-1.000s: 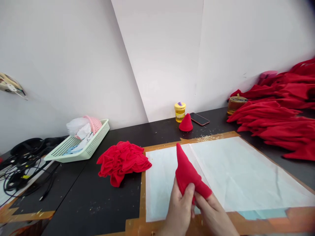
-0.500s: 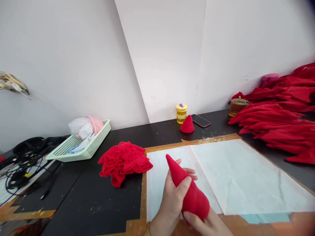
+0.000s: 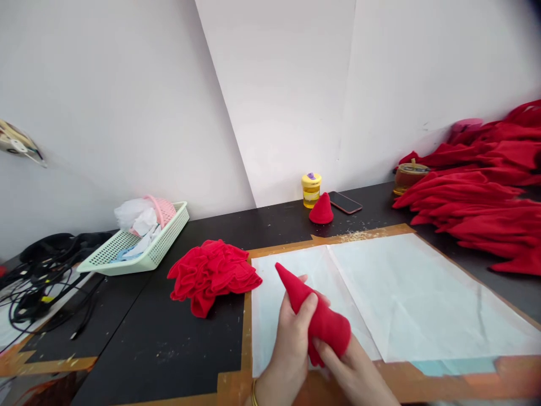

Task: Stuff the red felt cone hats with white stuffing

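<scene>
A red cone of soft fabric, like a small pointed hat (image 3: 332, 330), is in both hands above the white sheet, its tip toward the upper left. My left hand (image 3: 289, 335) wraps round its middle, thumb on top and fingertips behind it. At the wide lower end, my right hand (image 3: 355, 369) grips the edge with its thumb showing; its other fingers are hidden by the fabric. A heap of red fabric pieces (image 3: 215, 273) lies left of my hands. Farther back, a small red cone (image 3: 321, 210) stands upright on the black table.
White sheets (image 3: 422, 304) are taped down with brown tape. Behind stand a yellow-lidded jar (image 3: 311, 190) and a phone (image 3: 345, 202). A large stack of red fabric (image 3: 477, 208) and an amber jar (image 3: 409, 177) are right; a green basket (image 3: 139, 262) and tangled cables (image 3: 38, 293) are left.
Both hands have moved slightly left and up with the red cone. Its wide end now points more to the right, and the right hand's grip on the edge has shifted.
</scene>
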{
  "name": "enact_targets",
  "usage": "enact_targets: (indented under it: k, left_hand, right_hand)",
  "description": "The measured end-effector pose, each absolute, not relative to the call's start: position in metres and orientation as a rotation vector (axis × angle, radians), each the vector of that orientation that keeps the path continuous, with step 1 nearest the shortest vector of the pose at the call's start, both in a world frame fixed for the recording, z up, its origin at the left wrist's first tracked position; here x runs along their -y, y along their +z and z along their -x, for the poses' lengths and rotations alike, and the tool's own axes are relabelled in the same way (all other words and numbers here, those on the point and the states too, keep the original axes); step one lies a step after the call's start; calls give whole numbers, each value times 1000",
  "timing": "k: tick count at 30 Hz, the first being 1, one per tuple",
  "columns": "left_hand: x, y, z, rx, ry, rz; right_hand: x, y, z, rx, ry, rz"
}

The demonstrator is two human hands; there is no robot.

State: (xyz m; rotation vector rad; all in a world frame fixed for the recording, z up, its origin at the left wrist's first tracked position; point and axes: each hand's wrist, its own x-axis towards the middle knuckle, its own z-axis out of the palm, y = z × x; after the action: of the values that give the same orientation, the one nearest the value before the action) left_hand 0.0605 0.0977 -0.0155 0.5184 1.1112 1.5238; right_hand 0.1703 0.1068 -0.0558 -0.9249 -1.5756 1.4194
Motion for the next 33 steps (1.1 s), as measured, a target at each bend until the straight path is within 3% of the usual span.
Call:
enact_targets:
  k: [5, 12, 18, 22, 33]
  left_hand:
    - [-103, -10, -61, -1080, 1588, -464]
    - [-99, -8, -62, -1188, 1548, -378]
    - [-110, -5, -47, -1069, 1705, -294]
    - [-109, -14, -55, -1130, 1662, -305]
    - [-105, -18, -50, -1021, 1616, -376]
  right_hand:
    - [-101, -69, -165, 1546, 1312, 856]
    - [-104, -72, -166, 1549, 1698, 802]
    - [-107, -55, -169, 1828, 1241, 794]
    - [-108, -66, -158, 1928, 1223, 830]
    - [-115, -61, -164, 1418, 1904, 879]
